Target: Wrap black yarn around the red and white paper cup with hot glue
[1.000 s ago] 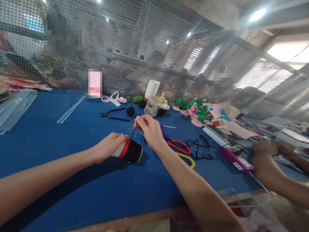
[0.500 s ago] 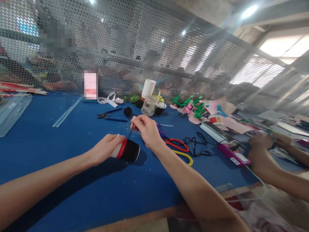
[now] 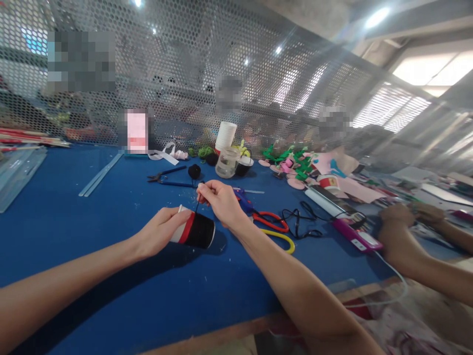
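My left hand (image 3: 161, 228) is closed around the white end of a paper cup (image 3: 200, 230), which lies tilted on its side above the blue table. Black yarn wraps the cup's wider part, beside a red band. Just above it, my right hand (image 3: 218, 199) pinches a strand of black yarn (image 3: 197, 203) that rises from the cup near my left thumb. A small ball of black yarn (image 3: 194, 171) rests on the table beyond my right fingers. Left of that ball lie pliers (image 3: 170, 178) with dark blue handles, their jaws pointing left.
Stacked white cups (image 3: 226, 135), a clear plastic jar (image 3: 226, 163) and a black-wrapped cup (image 3: 244, 166) stand at the back. Scissors (image 3: 275, 223) with red and yellow handles lie right of my hand, near a purple power strip (image 3: 357, 235). Another person's hands (image 3: 397, 217) are at far right.
My right hand has come slightly lower and to the left, toward the cup, and the yarn strand now stands more upright. The left hand still grips the cup.
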Tool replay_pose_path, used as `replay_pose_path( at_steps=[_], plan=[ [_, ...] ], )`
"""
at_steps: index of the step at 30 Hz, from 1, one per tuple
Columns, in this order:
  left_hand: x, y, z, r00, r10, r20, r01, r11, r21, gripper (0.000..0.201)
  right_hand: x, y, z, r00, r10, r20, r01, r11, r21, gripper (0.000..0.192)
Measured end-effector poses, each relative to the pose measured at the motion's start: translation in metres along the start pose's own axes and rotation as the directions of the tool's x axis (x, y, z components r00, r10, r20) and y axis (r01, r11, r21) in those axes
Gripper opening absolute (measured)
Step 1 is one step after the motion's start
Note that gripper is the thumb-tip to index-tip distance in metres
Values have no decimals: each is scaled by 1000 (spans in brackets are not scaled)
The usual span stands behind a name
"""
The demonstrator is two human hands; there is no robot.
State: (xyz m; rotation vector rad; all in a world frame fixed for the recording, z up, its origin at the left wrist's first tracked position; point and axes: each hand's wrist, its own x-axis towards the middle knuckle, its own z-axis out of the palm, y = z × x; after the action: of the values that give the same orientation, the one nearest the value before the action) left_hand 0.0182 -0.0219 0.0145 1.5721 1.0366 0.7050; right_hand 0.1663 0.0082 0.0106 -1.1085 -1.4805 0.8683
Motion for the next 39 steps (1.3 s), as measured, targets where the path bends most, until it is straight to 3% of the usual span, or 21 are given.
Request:
replay_pose_path(
  at_steps=[15,31,37,39],
  plan=[
    [-3,1,1,999,40,2,-40,999,0,29,-1,-1,2,991,88,104,-77,992,-98,18],
    [-3,-3,-2,999,47,5,-47,999,-19,30,-2,-2,-1,967,103,232,-43,968,-249,20],
    [-3,-1,2,999,-19,-27,15,992,-122,27,0,7,-3,965,80,250,12,938,-347,22],
    [0,0,3,995,-51,-81,32,976,-217,26,4,11,-7,977,80,198,7,915,-404,25]
  ],
)
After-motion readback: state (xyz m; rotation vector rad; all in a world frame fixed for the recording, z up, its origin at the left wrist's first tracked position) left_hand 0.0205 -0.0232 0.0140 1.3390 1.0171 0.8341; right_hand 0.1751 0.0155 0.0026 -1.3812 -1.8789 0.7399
